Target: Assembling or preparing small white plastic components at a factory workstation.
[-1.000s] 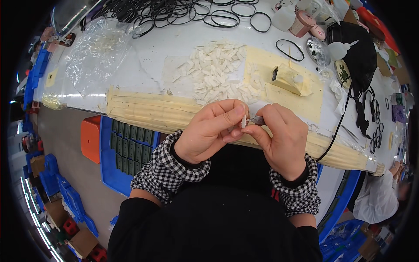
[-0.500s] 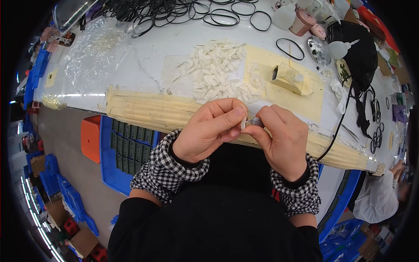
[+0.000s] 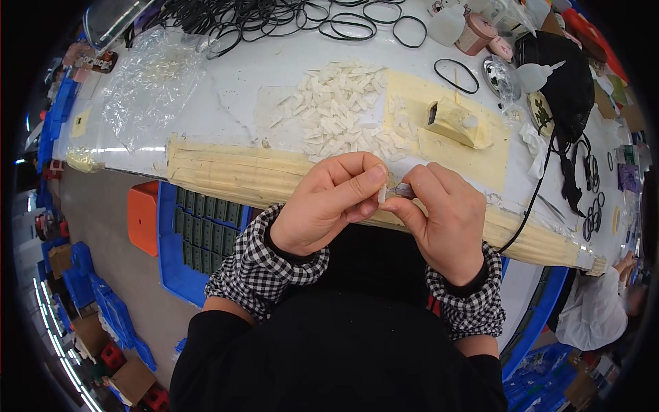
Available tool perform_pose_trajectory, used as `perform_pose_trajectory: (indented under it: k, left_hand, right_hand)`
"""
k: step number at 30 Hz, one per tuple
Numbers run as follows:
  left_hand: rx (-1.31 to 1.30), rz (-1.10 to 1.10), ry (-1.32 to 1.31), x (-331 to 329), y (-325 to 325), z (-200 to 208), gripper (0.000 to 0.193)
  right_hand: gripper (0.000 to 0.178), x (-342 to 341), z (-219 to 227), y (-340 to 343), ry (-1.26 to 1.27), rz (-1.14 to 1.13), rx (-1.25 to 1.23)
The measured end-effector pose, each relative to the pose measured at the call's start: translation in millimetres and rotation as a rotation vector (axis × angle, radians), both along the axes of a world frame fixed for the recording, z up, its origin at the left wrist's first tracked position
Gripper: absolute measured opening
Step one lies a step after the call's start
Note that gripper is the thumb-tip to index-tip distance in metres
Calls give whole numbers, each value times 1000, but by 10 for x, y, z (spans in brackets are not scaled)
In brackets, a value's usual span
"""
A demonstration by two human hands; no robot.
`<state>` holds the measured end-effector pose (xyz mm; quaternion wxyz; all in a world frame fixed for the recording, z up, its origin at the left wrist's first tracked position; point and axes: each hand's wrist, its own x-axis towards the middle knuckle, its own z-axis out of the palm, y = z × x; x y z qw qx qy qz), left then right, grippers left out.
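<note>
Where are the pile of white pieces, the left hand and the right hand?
Pile of white pieces (image 3: 343, 110), head view: its middle.
Left hand (image 3: 321, 207), head view: near the thumb's base.
Right hand (image 3: 449, 218), head view: middle of the hand.

We see a white tabletop (image 3: 233, 75) with a smooth, faintly shiny surface, its front edge covered by long cream tape-like strips (image 3: 240, 165), matt and wrinkled. The crumpled sheet of clear plastic film (image 3: 151, 82) looks glossy and creased. We take the thin black loops (image 3: 254, 14) for smooth rubber or plastic. The heaped small white strips (image 3: 340, 103) look matt, though we cannot tell their material. We find smooth plastic in the orange stool (image 3: 143, 220) and blue crate (image 3: 178, 271), and woven cloth in the black-and-white checked sleeves (image 3: 237, 278), gathered and matt.
</note>
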<state>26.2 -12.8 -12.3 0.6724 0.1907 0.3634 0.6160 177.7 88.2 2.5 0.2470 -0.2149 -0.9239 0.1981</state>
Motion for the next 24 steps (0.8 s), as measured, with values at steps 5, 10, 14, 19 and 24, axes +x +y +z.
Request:
perform_pose_trajectory:
  k: [5,10,14,19,24]
  left_hand:
    - [-15,31,91,-5,-16,20,22]
    - [-23,35,94,-7,-15,29,22]
    - [-101,177,140,-7,-10,32,21]
    - [-59,335,145,-93,0,-14,18]
    - [-17,395,77,-133,9,-25,20]
  right_hand:
    - [35,24,31,-2,-78,11,48]
    - [34,33,34,12,-51,21,-19]
    - [29,66,-23,114,76,-94,-148]
    - [12,45,-149,105,46,-140,-148]
    - [13,-61,-185,39,-16,-20,-123]
